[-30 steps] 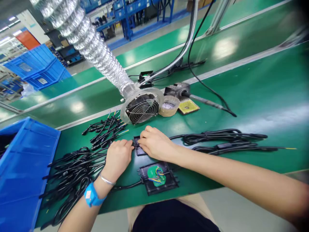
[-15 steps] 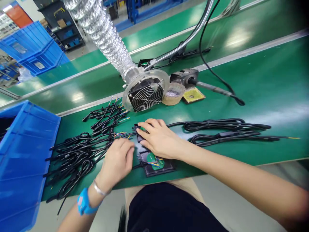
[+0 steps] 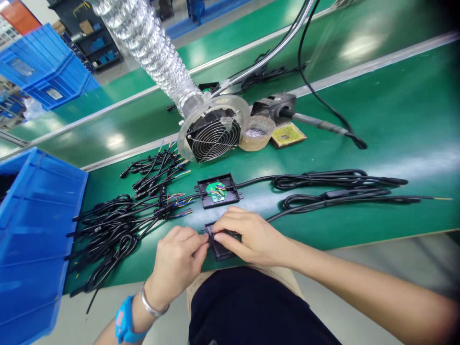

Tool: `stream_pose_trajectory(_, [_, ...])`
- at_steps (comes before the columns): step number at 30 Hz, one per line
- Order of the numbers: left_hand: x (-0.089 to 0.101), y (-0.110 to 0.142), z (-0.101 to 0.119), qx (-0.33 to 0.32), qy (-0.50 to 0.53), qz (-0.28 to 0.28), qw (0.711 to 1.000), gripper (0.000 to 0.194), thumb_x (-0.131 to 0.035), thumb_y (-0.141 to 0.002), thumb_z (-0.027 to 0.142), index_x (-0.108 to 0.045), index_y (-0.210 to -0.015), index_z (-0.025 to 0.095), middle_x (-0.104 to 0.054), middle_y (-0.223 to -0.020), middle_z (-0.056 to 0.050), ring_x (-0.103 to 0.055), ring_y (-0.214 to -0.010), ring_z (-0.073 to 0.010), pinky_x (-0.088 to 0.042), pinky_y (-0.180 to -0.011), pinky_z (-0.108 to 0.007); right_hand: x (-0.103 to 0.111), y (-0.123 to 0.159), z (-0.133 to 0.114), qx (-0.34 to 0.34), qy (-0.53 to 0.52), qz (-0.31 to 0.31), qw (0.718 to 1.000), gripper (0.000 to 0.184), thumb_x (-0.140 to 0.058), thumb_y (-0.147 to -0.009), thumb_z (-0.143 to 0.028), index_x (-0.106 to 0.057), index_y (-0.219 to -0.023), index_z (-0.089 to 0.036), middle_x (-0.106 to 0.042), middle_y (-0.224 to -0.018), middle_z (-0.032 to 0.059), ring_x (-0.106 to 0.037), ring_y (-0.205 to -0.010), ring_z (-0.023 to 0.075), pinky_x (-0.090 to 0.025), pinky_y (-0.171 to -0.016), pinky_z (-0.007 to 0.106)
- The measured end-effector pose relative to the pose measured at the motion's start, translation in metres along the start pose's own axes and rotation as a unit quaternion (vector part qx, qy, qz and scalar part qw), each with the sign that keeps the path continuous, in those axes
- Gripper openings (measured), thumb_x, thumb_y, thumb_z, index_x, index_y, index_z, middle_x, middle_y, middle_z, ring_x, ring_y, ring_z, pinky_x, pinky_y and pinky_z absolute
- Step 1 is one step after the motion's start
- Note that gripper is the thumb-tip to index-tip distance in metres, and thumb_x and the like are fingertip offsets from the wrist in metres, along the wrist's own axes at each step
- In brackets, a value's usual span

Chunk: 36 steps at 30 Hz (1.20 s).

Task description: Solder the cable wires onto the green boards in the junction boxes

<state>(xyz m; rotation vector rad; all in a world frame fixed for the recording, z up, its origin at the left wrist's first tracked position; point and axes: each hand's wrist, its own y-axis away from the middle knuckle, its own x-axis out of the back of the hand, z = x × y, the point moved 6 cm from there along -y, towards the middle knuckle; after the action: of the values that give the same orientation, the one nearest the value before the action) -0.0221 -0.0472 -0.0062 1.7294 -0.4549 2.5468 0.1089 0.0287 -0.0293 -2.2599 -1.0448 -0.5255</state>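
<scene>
The near black plastic case (image 3: 220, 251) lies at the bench's front edge, largely covered by my right hand (image 3: 251, 235). The thumb and fingers of that hand close on its left part. Against the case's left end, my left hand (image 3: 181, 254) pinches the short black cable, which the fingers mostly hide. Just beyond lies a second open black case (image 3: 235, 195) with a green circuit board (image 3: 216, 192) and thin coloured wires inside. A black cable (image 3: 257, 180) leaves its right side. The near case's board is hidden under my right hand.
Black cables (image 3: 115, 220) with bared coloured ends lie at left beside a blue bin (image 3: 32, 249). A fume extractor fan (image 3: 215, 139) hangs over the bench. Behind are a soldering iron (image 3: 319, 123), a yellow sponge (image 3: 287, 135) and a round tub (image 3: 256, 139). Coiled cables (image 3: 323, 179) lie right.
My right hand has come off the far case and moved toward me onto the near one. My left hand has shifted right to the near case's left end.
</scene>
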Motion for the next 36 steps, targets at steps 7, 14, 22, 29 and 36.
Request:
stream_pose_trajectory(7, [-0.018,0.01,0.014,-0.057,-0.168,-0.019,0.984,0.021,-0.05,-0.094,0.014,-0.065,-0.081,0.018,-0.055,-0.065,0.0,-0.048,-0.063,-0.0173,-0.037,-0.055,-0.032,-0.013,0.005,-0.002,0.034,0.119,-0.01,0.992,0.023,-0.053,-0.092,-0.018,-0.065,-0.073,-0.017,-0.061,-0.071,0.0033,-0.047,-0.07,0.0161,-0.039,-0.069,0.03])
stream_pose_trajectory(14, [-0.031,0.011,0.008,-0.069,-0.167,-0.05,0.982,0.026,-0.041,-0.093,0.006,-0.063,-0.086,0.018,-0.056,-0.069,-0.002,-0.052,-0.065,-0.0179,-0.042,-0.057,-0.032,-0.027,-0.004,-0.006,0.027,0.176,-0.078,0.981,0.02,-0.056,-0.084,-0.007,-0.06,-0.066,-0.017,-0.055,-0.066,0.003,-0.04,-0.07,0.0176,-0.031,-0.061,0.032])
stream_pose_trajectory(22, [-0.019,0.016,0.02,-0.008,-0.086,0.011,0.996,0.038,-0.048,-0.094,0.016,-0.051,-0.131,0.012,-0.063,-0.115,-0.013,-0.059,-0.104,-0.0228,-0.051,-0.092,-0.037,0.022,0.024,-0.008,0.058,0.161,0.072,0.983,0.015,-0.055,-0.093,-0.015,-0.069,-0.098,-0.014,-0.069,-0.095,0.0086,-0.051,-0.09,0.0203,-0.047,-0.083,0.035])
stream_pose_trajectory(29, [-0.051,0.02,0.042,-0.067,-0.206,-0.014,0.976,0.038,-0.046,-0.093,0.016,-0.056,-0.129,0.012,-0.066,-0.125,-0.011,-0.056,-0.116,-0.0273,-0.05,-0.091,-0.041,0.011,0.044,-0.014,0.064,0.24,0.025,0.968,0.024,-0.052,-0.092,-0.018,-0.065,-0.112,-0.012,-0.07,-0.107,0.0105,-0.055,-0.1,0.0236,-0.043,-0.083,0.041])
stream_pose_trajectory(36, [-0.036,0.014,0.022,-0.041,-0.042,-0.015,0.998,0.038,-0.052,-0.092,0.016,-0.055,-0.129,0.017,-0.068,-0.121,-0.009,-0.059,-0.109,-0.0243,-0.05,-0.095,-0.041,-0.003,0.036,-0.011,0.063,0.258,-0.019,0.964,0.022,-0.051,-0.095,-0.026,-0.068,-0.104,-0.015,-0.073,-0.099,0.0065,-0.056,-0.099,0.0239,-0.035,-0.084,0.043])
